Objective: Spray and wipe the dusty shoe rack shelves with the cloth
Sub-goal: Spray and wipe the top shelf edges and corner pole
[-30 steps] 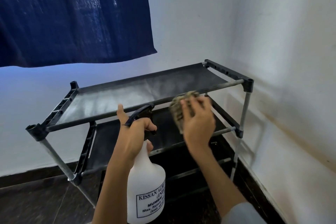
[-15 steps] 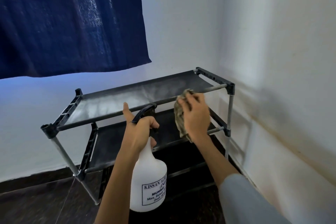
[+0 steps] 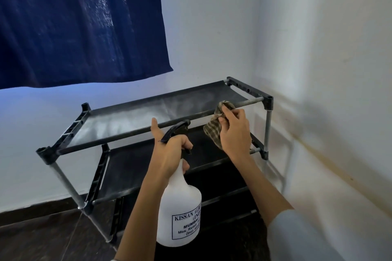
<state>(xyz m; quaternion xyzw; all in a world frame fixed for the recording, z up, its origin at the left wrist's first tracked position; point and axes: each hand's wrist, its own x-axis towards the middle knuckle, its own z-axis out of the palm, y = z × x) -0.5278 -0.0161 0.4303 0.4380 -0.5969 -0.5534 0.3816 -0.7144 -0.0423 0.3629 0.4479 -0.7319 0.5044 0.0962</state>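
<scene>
Fingers: the right hand (image 3: 234,133) pinched the crumpled checked brown cloth (image 3: 216,128); the left hand (image 3: 169,152) curled around the neck of the white plastic spray bottle (image 3: 180,207), thumb raised.
Cloth: it touched the front bar of the black metal shoe rack (image 3: 70,131), near its right corner.
Top shelf: grey with dust.
Around: a dark blue curtain (image 3: 80,25) hung above, white walls (image 3: 318,48) behind.

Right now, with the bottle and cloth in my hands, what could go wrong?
The spray bottle points toward the right hand and cloth, so mist may wet them instead of the dusty top shelf. The rack looks light, so hard wiping at the front bar might shift it. Spray may also reach the white wall.
</scene>
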